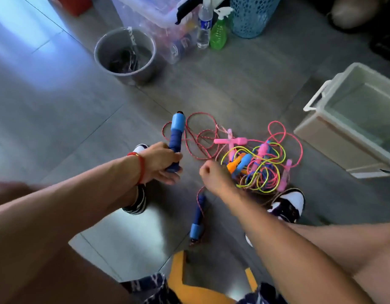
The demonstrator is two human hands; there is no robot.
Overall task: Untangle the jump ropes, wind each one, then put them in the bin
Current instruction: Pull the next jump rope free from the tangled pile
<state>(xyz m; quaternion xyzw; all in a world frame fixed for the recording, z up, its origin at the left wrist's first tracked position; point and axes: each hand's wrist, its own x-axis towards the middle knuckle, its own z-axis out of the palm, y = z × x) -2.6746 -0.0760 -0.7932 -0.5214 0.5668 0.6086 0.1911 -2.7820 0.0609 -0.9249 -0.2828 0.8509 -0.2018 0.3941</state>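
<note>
Left hand (pixel 161 163) grips a blue handle (pixel 176 141), fingers curled round its lower end, handle tilted up off the floor (pixel 57 119). Right hand (pixel 213 176) is clenched, apparently pinching the red-and-white rope (pixel 196 137) — contact blurred. Second blue handle (pixel 196 220) lies on the floor between the feet. Tangled ropes (pixel 262 163) sit just beside the right hand; the white bin (pixel 334 137) stands near, to the right.

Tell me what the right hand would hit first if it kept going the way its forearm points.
Probably the tangled pile of jump ropes: the right hand, a fist, sits at its near edge. Depth is unclear from this view.
</note>
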